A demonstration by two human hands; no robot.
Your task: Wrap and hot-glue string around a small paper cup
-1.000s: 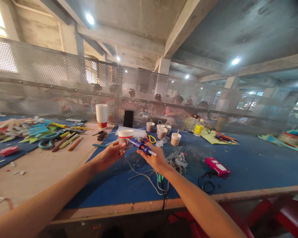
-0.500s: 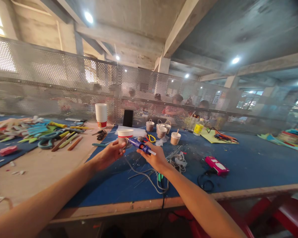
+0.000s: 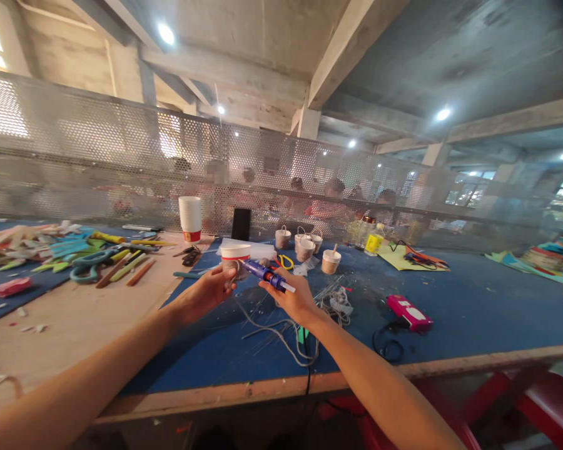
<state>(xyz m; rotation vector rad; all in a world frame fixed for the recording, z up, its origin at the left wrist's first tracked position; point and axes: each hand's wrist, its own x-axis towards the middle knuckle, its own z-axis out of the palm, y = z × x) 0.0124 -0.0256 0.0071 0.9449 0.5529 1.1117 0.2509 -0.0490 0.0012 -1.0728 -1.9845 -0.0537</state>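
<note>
My left hand [image 3: 213, 287] is closed around a paper cup [image 3: 236, 251] with a white rim and red band; grey cord is around its lower part. From the cup a length of grey cord [image 3: 272, 327] trails over the blue table top. In my right hand [image 3: 294, 296] is a blue hot glue gun [image 3: 266, 274], with a pale glue stick poking out of its back end. The gun's nozzle points left at the side of the cup, close to my left fingers. Whether the nozzle touches the cup I cannot tell.
Behind the hands stand several small cord-wrapped cups [image 3: 304, 250], a cup with a stick [image 3: 331, 261] and a yellow-labelled bottle [image 3: 374, 242]. Stacked paper cups [image 3: 190, 219], scissors [image 3: 91, 265] and clay-coloured sticks lie left. A magenta box [image 3: 409, 313] sits right. A perforated metal screen [image 3: 263, 169] runs behind.
Almost nothing differs. The glue gun's nozzle stays beside the cup, and both hands hold nearly the same position.
</note>
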